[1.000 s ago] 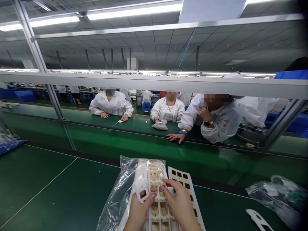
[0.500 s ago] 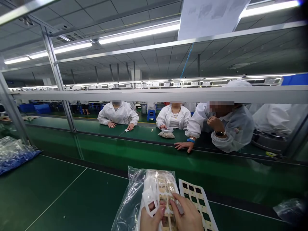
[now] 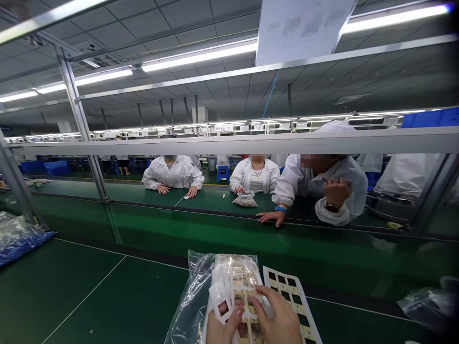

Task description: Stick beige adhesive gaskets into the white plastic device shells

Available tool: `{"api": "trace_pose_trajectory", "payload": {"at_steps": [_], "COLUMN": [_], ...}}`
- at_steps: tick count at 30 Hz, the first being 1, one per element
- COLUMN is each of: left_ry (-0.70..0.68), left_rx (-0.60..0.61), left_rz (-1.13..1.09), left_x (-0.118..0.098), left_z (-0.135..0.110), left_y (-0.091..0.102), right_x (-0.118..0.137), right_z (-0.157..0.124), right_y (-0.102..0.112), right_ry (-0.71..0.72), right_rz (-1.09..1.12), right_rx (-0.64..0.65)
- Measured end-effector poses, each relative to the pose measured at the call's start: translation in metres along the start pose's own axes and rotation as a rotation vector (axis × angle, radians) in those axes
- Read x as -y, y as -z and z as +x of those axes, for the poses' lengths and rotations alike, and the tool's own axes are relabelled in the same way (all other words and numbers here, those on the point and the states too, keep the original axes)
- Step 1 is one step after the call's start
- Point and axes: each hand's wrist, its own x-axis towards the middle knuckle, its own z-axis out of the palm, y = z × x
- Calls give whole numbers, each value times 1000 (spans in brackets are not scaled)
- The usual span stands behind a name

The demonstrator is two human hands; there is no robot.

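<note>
My left hand (image 3: 223, 329) is closed at the bottom centre, its thumb over a small white piece with a square window (image 3: 219, 300); skin shows through the window. My right hand (image 3: 279, 317) bends over a sheet of cream squares with dark centres (image 3: 247, 298), its fingertips pressed down on it. Whether something small sits between those fingertips is hidden. The sheet lies on or in a clear plastic bag (image 3: 191, 296) with white material. Beside my right hand lies a second white-edged sheet (image 3: 289, 286) with rows of square windows.
A green worktable (image 3: 89, 291) spreads around me, with a glossy green strip (image 3: 161, 229) beyond. Plastic bags lie left (image 3: 21, 239) and right (image 3: 426, 306). Across sit several people in white; one person's hand (image 3: 274, 217) rests on the far edge near a bag of small pieces (image 3: 245, 200).
The view has turned slightly to the right. Both my hands keep nearly the same pose on the sheet. The person at the far right has shifted their raised hand away from the head.
</note>
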Motion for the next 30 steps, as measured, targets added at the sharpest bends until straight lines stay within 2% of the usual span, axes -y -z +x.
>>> {"api": "trace_pose_trajectory", "payload": {"at_steps": [8, 12, 17, 22, 27, 30], "left_ry": [15, 45, 47, 73, 90, 110], "left_rx": [19, 28, 28, 4, 10, 12], "left_rz": [-21, -43, -29, 16, 41, 11], "left_x": [-5, -10, -13, -6, 0, 0], "left_z": [-3, -5, -7, -3, 0, 0], "left_y": [-2, -4, -4, 1, 4, 3], "right_x": [10, 9, 18, 25, 20, 18], "right_z": [13, 19, 21, 19, 12, 8], "right_y": [9, 14, 21, 23, 16, 12], "right_ry": [-399, -483, -430, -247, 37, 82], "right_rz": [142, 245, 191, 115, -47, -38], "right_rx": [111, 173, 266, 179, 77, 114]}}
